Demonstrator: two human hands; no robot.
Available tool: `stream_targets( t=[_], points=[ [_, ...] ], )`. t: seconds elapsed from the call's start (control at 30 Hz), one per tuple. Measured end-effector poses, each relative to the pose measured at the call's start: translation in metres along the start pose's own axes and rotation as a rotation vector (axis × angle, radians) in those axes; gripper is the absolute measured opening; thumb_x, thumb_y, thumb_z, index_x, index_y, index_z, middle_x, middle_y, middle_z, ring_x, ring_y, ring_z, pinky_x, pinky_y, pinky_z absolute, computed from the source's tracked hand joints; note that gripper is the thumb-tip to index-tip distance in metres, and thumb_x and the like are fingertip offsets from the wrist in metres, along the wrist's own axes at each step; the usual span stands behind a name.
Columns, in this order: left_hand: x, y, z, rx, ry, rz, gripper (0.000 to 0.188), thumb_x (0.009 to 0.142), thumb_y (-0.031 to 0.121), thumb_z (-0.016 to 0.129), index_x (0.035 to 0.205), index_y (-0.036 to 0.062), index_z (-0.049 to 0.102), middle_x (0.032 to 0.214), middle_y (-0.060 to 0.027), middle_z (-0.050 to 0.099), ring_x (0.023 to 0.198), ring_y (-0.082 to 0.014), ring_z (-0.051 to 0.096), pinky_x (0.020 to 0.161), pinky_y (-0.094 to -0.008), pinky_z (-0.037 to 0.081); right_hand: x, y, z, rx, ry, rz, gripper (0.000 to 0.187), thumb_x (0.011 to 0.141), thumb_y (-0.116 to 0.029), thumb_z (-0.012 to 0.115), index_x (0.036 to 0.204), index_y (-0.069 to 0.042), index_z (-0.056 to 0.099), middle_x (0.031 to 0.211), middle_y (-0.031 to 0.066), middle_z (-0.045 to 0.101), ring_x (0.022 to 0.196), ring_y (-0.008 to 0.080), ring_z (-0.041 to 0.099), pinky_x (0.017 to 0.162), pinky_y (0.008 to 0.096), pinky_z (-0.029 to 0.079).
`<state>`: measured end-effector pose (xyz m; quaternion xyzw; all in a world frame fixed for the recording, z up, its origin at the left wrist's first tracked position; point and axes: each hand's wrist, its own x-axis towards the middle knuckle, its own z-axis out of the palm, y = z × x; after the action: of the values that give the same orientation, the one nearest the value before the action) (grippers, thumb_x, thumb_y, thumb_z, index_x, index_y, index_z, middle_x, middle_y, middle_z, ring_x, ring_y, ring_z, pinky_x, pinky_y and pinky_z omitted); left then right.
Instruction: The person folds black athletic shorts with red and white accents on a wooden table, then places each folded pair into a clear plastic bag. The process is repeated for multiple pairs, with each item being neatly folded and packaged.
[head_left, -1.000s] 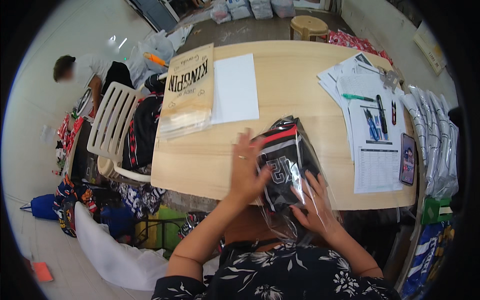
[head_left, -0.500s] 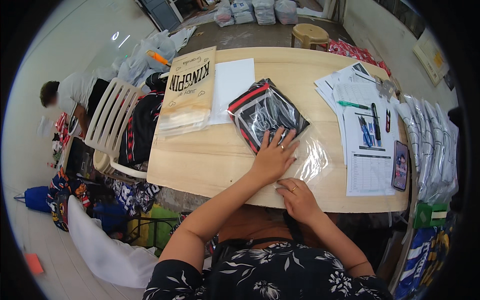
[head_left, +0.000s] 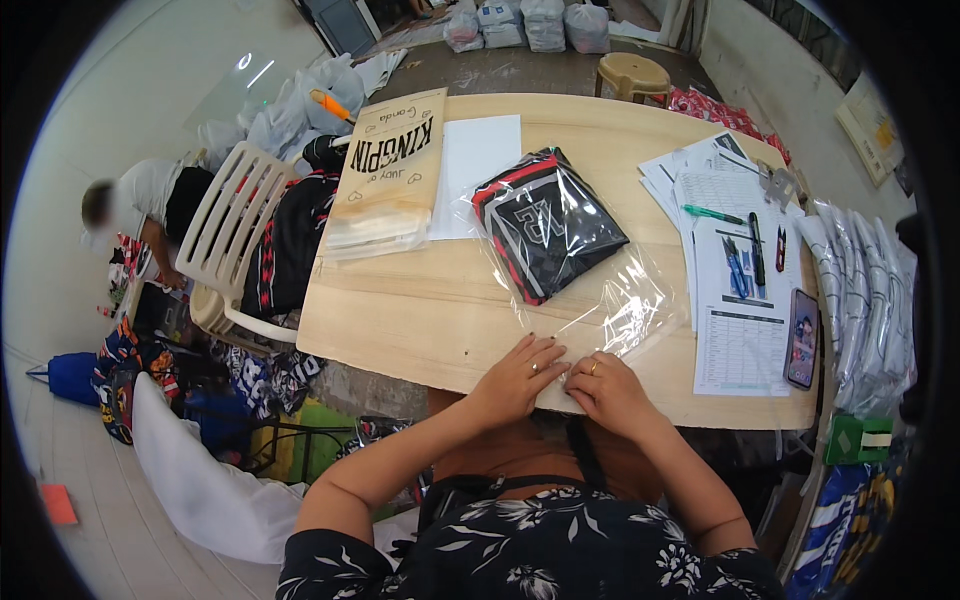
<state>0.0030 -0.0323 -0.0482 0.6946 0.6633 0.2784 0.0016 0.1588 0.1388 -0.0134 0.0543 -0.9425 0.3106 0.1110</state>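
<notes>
A folded black garment [head_left: 548, 228] with red and grey trim lies inside a clear plastic bag [head_left: 630, 308] on the light wooden table [head_left: 400, 320]. The bag's loose, shiny part spreads toward me, to the near edge of the tabletop. There my left hand [head_left: 520, 380] rests with its fingers bent and drawn together at the bag's near end. Close beside it, almost touching, my right hand [head_left: 608, 393] pinches the same end between thumb and fingers. The plastic is hard to see right at the fingertips.
A tan printed pouch [head_left: 388, 170] and a white sheet [head_left: 478, 170] lie at the left. Papers [head_left: 740, 350], pens [head_left: 757, 250] and a phone [head_left: 801, 338] cover the right side. A chair [head_left: 235, 220] adjoins the left edge; a person [head_left: 155, 200] bends beyond it.
My left hand has left the top of the garment and come back toward me, down to the bag's near end beside my right hand. The garment's front is now uncovered.
</notes>
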Motion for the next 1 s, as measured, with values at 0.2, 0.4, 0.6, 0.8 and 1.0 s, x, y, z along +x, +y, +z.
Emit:
stream_targets(
  t=[0.2,0.4,0.6,0.8,1.0],
  points=[
    [-0.002,0.010,0.010,-0.096,0.231,-0.160,0.021,0.083,0.001,0.064,0.104,0.0008,0.066,0.113,-0.0150,0.066,0.112,-0.0346,0.063,0.100,-0.0423,0.051,-0.008,-0.003,0.012,0.132,0.196,0.061,0.008,0.083,-0.004,0.067,0.091,-0.007,0.067,0.099,0.0078,0.063,0.101,0.0265,0.058,0.091,0.0390,0.046],
    [-0.038,-0.008,-0.018,-0.188,0.217,-0.157,0.023,0.077,-0.002,0.072,0.099,0.0046,0.066,0.111,-0.0116,0.068,0.111,-0.0328,0.064,0.096,-0.0421,0.052,-0.093,0.013,-0.124,0.801,0.148,0.753,0.009,0.096,-0.011,0.060,0.099,-0.003,0.061,0.089,0.0039,0.064,0.070,0.0122,0.062,0.069,0.0291,0.054],
    [-0.064,-0.002,-0.041,-0.017,0.238,-0.291,0.032,0.076,0.008,0.074,0.107,0.0139,0.069,0.133,-0.0066,0.058,0.132,-0.0327,0.048,0.107,-0.0493,0.038,-0.120,0.036,-0.148,-0.528,0.307,0.761,0.047,0.082,-0.005,0.070,0.126,-0.003,0.057,0.124,0.0214,0.061,0.117,0.0397,0.057,0.103,0.0455,0.044],
    [-0.057,-0.012,-0.059,0.052,0.002,-0.106,0.037,0.080,0.010,0.070,0.115,0.0215,0.071,0.133,-0.0056,0.062,0.132,-0.0310,0.051,0.108,-0.0491,0.038,-0.020,0.056,-0.040,-0.340,0.021,-0.116,0.049,0.078,-0.008,0.073,0.125,-0.007,0.059,0.139,0.0157,0.053,0.130,0.0318,0.049,0.110,0.0472,0.039],
    [-0.042,-0.029,-0.071,-0.613,0.192,-0.606,0.023,0.098,0.019,0.058,0.113,0.0061,0.069,0.101,-0.0107,0.074,0.095,-0.0207,0.072,0.085,-0.0317,0.055,0.011,0.051,-0.021,0.236,0.214,0.079,0.009,0.082,-0.008,0.072,0.090,-0.004,0.069,0.098,0.0115,0.071,0.093,0.0263,0.066,0.087,0.0370,0.050]
  ],
)
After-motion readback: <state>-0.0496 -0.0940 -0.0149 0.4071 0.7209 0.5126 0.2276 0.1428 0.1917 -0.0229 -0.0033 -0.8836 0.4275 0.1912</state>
